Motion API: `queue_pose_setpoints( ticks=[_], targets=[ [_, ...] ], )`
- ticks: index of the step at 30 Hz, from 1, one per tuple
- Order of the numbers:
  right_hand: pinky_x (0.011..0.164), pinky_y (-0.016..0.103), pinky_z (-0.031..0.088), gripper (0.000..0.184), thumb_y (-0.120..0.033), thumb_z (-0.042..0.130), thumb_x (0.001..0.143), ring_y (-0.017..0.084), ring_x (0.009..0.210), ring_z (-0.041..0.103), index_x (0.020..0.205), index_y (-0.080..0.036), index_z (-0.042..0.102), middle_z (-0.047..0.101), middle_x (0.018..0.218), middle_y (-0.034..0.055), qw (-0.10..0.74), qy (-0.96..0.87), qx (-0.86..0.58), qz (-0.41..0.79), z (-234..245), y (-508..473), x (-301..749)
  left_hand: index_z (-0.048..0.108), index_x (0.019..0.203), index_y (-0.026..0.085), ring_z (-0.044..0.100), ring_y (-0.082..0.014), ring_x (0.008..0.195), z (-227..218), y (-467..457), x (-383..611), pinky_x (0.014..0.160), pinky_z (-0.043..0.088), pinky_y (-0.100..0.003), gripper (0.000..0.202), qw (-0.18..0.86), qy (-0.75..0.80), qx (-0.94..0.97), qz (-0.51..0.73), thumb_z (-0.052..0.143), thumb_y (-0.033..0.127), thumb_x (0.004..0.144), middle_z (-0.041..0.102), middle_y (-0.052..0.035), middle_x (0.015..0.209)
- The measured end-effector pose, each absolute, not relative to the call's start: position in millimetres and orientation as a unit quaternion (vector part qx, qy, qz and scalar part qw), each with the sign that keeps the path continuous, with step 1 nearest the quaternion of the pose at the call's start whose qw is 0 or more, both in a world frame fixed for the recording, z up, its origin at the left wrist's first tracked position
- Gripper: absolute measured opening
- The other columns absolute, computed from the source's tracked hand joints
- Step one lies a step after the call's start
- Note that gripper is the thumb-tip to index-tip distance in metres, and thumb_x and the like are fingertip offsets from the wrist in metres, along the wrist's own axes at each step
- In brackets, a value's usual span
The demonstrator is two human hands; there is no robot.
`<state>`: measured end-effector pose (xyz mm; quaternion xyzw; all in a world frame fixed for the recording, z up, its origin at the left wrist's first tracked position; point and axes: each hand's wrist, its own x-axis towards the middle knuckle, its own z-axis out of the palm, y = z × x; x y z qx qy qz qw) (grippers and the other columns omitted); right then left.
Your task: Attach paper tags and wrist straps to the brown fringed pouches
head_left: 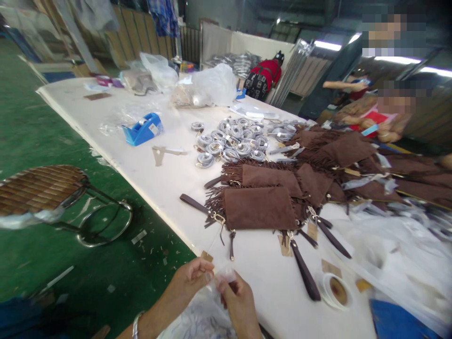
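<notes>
Clear plastic (228,273) lies between the close-set hands (239,297), both seemingly pinching it.

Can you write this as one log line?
left hand: at clear plastic | right hand: pinching it | ahead: brown fringed wristlet on white table

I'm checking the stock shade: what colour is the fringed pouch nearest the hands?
The fringed pouch is plain dark brown, showing in the head view.
</notes>
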<state>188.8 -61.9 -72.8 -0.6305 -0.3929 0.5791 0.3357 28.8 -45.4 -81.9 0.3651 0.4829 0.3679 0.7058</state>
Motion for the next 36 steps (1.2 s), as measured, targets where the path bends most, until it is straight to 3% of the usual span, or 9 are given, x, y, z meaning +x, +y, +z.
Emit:
queue_pose_setpoints(
  ticks=[5,11,16,19,21,26,31,36],
  targets=[
    [0.048,0.022,0.03,0.02,-0.034,0.053,0.078,0.011,0.051,0.039,0.074,-0.015,0.058,0.045,0.054,-0.0052,0.327,-0.436,-0.625,0.559,-80.0,-66.1,187.2,0.062,0.092,0.012,0.063,-0.0201,0.072,-79.2,-36.7,43.7,0.067,0.046,-0.029,0.039,0.706,0.446,0.41,0.366,0.075,0.041,0.07,0.068,-0.0079,0.08],
    [0.047,0.022,0.029,0.013,-0.026,0.05,0.077,0.01,0.05,0.037,0.066,-0.019,0.049,0.043,0.054,-0.0061,0.312,-0.446,-0.637,0.546,-82.9,-67.4,190.2,0.059,0.075,0.014,0.057,-0.015,0.053,-83.6,-32.1,58.1,0.055,0.045,-0.027,0.034,0.746,0.426,0.35,0.373,0.08,0.038,0.065,0.063,-0.002,0.06],
    [0.048,0.022,0.031,0.015,-0.029,0.049,0.08,0.01,0.05,0.039,0.069,-0.018,0.051,0.044,0.055,-0.0057,0.282,-0.462,-0.64,0.545,-82.9,-65.7,191.8,0.06,0.071,0.013,0.056,-0.0162,0.051,-92.9,-31.4,56.8,0.054,0.042,-0.027,0.037,0.749,0.435,0.342,0.365,0.079,0.045,0.063,0.061,-0.0021,0.058],
    [0.049,0.021,0.033,0.005,-0.022,0.053,0.074,0.011,0.052,0.043,0.075,-0.018,0.055,0.049,0.058,-0.0051,0.251,-0.483,-0.62,0.566,-80.7,-63.3,196.8,0.061,0.063,0.013,0.049,-0.0138,0.053,-93.5,-28.5,53.5,0.054,0.036,-0.026,0.042,0.703,0.481,0.361,0.378,0.078,0.051,0.061,0.056,-0.0005,0.057],
    [0.049,0.02,0.034,0.008,-0.02,0.057,0.07,0.011,0.052,0.047,0.078,-0.018,0.056,0.053,0.059,-0.0047,0.238,-0.476,-0.603,0.595,-77.7,-61.9,203.0,0.062,0.062,0.013,0.047,-0.0139,0.057,-91.1,-26.0,51.2,0.056,0.034,-0.026,0.042,0.68,0.497,0.374,0.388,0.077,0.052,0.061,0.054,-0.0005,0.06],
    [0.051,0.021,0.038,0.03,-0.039,0.063,0.074,0.012,0.056,0.051,0.097,-0.019,0.065,0.063,0.072,0.0005,0.322,-0.449,-0.628,0.548,-69.0,-59.7,216.3,0.065,0.069,0.013,0.047,-0.0158,0.062,-83.7,-23.7,47.6,0.059,0.035,-0.027,0.043,0.693,0.492,0.385,0.359,0.071,0.056,0.069,0.055,-0.0021,0.064],
    [0.048,0.021,0.034,0.03,-0.047,0.061,0.075,0.011,0.052,0.043,0.077,-0.018,0.066,0.055,0.059,-0.0017,0.335,-0.46,-0.645,0.51,-64.4,-56.4,211.5,0.063,0.069,0.012,0.044,-0.0143,0.059,-83.7,-26.1,48.2,0.056,0.033,-0.026,0.046,0.71,0.485,0.377,0.344,0.067,0.058,0.072,0.052,-0.0014,0.061],
    [0.044,0.02,0.027,0.026,-0.043,0.061,0.075,0.009,0.048,0.036,0.074,-0.018,0.063,0.045,0.052,-0.0051,0.333,-0.418,-0.65,0.54,-62.6,-55.2,205.4,0.064,0.082,0.013,0.05,-0.015,0.063,-90.0,-31.6,49.4,0.058,0.036,-0.026,0.043,0.721,0.472,0.359,0.358,0.067,0.055,0.074,0.059,-0.0026,0.071]
  ],
)
